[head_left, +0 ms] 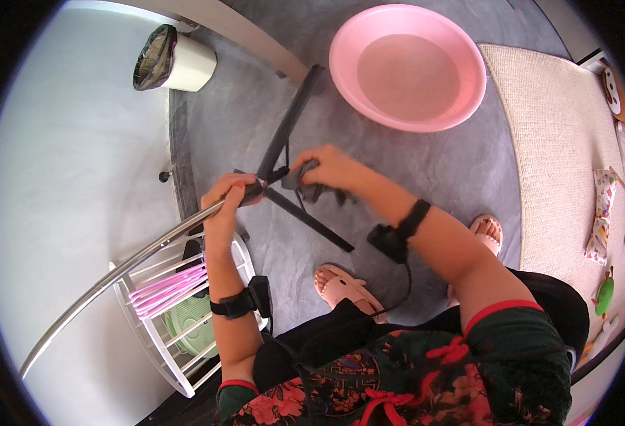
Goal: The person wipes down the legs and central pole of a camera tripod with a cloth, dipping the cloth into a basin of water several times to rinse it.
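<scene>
My left hand is closed around a long silver metal pole near its upper end, where it meets a dark grey folding stand with several legs. My right hand grips a dark grey cloth pressed against the joint of that stand, just right of my left hand. Each wrist wears a black band with a small black device. The pole slants down to the lower left.
A pink basin holding water sits on the grey floor ahead. A white bin with a black liner stands at upper left. A white rack holds pink hangers. A beige rug lies right. My feet wear pink slippers.
</scene>
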A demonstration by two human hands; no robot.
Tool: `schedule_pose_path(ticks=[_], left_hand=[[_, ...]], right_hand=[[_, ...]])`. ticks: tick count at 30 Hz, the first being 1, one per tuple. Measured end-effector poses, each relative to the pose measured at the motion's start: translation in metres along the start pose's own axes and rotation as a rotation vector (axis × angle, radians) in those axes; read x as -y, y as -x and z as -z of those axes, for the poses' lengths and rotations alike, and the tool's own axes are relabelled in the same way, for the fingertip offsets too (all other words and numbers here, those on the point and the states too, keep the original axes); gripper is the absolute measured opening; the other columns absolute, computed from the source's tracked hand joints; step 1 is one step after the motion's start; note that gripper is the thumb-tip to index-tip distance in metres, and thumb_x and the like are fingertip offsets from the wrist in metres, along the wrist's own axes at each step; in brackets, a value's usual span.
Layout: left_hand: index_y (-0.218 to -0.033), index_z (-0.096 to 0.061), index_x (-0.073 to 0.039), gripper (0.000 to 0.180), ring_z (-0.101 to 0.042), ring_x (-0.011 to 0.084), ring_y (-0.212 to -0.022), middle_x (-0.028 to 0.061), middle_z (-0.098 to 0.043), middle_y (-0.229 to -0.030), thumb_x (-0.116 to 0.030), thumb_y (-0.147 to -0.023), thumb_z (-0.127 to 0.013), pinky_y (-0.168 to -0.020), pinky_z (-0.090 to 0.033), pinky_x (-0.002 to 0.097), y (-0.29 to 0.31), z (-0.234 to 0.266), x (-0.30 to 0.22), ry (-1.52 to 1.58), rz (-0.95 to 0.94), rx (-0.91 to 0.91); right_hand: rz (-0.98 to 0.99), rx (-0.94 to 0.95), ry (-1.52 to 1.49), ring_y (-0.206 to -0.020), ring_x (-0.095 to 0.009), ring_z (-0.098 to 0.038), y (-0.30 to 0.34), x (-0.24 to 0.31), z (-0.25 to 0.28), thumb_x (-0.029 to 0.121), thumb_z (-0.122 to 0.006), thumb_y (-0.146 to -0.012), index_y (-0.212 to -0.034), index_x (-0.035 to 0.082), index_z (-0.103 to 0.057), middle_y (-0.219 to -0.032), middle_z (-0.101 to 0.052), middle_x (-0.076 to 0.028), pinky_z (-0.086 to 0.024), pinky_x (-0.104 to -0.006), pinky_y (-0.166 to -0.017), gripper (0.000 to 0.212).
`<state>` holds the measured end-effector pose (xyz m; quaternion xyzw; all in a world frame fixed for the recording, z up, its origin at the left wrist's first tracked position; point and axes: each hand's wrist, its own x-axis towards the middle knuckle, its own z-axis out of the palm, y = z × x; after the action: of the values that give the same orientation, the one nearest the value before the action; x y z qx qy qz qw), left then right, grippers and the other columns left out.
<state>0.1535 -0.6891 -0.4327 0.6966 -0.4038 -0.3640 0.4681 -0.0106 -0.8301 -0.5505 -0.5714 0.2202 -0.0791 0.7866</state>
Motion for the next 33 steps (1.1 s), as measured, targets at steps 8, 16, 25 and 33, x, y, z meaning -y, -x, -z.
schedule_pose_path(ticks=[8, 16, 25, 33], left_hand=[[-0.088, -0.067, 0.002, 0.016, -0.057, 0.0186, -0.087, 0.0137, -0.062, -0.099, -0.010, -0.085, -0.056, -0.076, -0.045, 0.0288, -0.007, -0.005, -0.043, -0.281, -0.175, 0.206], [-0.086, -0.066, 0.003, 0.021, -0.055, 0.0182, -0.084, 0.0150, -0.062, -0.104, -0.016, -0.083, -0.059, -0.074, -0.042, 0.0293, -0.011, -0.014, -0.069, -0.242, -0.204, 0.507], [-0.086, -0.065, 0.005, 0.024, -0.056, 0.0197, -0.086, 0.0179, -0.062, -0.102, -0.017, -0.084, -0.057, -0.077, -0.042, 0.0299, -0.013, -0.013, -0.068, -0.233, -0.168, 0.383], [-0.085, -0.064, 0.005, 0.028, -0.058, 0.0200, -0.086, 0.0172, -0.063, -0.102, -0.021, -0.087, -0.056, -0.079, -0.043, 0.0289, -0.010, -0.002, -0.053, -0.163, -0.217, 0.276]], right_hand=[[-0.024, -0.069, -0.512, -0.091, -0.015, -0.060, -0.023, -0.035, 0.044, 0.008, -0.057, -0.088, -0.109, -0.003, -0.061, -0.101, -0.064, -0.007, -0.049, -0.0279, -0.082, 0.023], [0.304, 0.399, -0.238, -0.100, -0.017, -0.058, -0.018, -0.026, 0.019, 0.021, -0.057, -0.090, -0.109, -0.004, -0.063, -0.111, -0.063, -0.008, -0.044, -0.0314, -0.092, 0.032], [0.130, 0.074, -0.988, -0.103, -0.023, -0.062, -0.026, -0.058, -0.032, 0.025, -0.041, -0.095, -0.113, 0.001, -0.062, -0.116, -0.064, -0.011, -0.046, -0.0351, -0.096, 0.036], [0.145, -0.078, -0.994, -0.105, -0.028, -0.061, -0.014, -0.025, -0.037, 0.029, -0.039, -0.097, -0.117, 0.002, -0.056, -0.118, -0.061, -0.017, -0.048, -0.0384, -0.095, 0.038]])
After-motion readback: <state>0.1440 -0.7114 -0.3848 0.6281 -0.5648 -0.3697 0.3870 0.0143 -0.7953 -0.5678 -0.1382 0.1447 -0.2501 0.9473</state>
